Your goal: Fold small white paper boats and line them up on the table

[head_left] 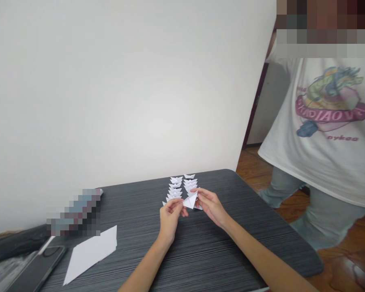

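A small folded white paper [191, 200], roughly triangular with crease lines, is held up above the table between my two hands. My left hand [170, 215] pinches its left corner between thumb and fingers. At the opposite corner, my right hand [211, 206] grips it with the fingertips. Just behind stand several folded paper boats [175, 190] in two rows, a left one and a right row of boats [190, 183]. My hands partly cover the near ends of both rows.
A dark wood-grain table [134, 243] meets a white wall. White paper sheets [93, 253] lie at the left, beside a dark phone [38, 269] and a blurred-out object [76, 213]. A person in a printed white shirt [328, 117] stands past the table's right edge.
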Tool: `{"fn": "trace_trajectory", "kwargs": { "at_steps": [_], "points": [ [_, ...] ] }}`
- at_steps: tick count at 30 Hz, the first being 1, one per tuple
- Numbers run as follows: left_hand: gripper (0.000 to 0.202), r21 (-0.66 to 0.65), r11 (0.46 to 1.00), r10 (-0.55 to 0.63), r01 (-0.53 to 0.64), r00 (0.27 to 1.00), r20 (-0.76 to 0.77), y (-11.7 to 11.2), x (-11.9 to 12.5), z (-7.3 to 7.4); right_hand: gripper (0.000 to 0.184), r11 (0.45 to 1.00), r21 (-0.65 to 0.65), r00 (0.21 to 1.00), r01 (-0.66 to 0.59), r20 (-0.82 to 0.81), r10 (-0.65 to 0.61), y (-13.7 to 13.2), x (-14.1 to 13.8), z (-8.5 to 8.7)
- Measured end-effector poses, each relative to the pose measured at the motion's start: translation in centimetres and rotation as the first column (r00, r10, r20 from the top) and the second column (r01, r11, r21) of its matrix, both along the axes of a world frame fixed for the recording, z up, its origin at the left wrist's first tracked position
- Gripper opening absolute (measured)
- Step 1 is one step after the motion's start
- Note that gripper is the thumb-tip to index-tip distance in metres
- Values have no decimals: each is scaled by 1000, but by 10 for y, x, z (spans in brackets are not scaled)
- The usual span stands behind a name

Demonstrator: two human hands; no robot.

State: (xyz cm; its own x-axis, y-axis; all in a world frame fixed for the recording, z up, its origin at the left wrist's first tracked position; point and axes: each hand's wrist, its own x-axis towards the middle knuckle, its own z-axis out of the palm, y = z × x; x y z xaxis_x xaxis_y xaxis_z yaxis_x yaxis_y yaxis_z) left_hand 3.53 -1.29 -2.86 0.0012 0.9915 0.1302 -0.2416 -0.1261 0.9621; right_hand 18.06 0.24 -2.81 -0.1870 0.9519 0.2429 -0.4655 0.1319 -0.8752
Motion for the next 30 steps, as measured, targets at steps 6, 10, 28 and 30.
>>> {"fn": "trace_trajectory", "kwargs": {
  "at_steps": [6,10,28,30],
  "points": [
    [22,-63,997,-49,48,998,-27,2,-6,6,22,999,52,992,-4,126,-3,3,8,0],
    [19,-64,997,-51,48,998,-36,1,-8,9,19,997,72,989,-9,147,-2,4,10,-1],
    [17,-25,997,-77,75,993,-89,0,-9,6,20,993,104,965,-55,259,26,-2,11,7],
    [17,-5,997,-72,72,992,-107,0,-9,7,19,992,105,963,-66,265,36,-3,11,9]
  ]
}}
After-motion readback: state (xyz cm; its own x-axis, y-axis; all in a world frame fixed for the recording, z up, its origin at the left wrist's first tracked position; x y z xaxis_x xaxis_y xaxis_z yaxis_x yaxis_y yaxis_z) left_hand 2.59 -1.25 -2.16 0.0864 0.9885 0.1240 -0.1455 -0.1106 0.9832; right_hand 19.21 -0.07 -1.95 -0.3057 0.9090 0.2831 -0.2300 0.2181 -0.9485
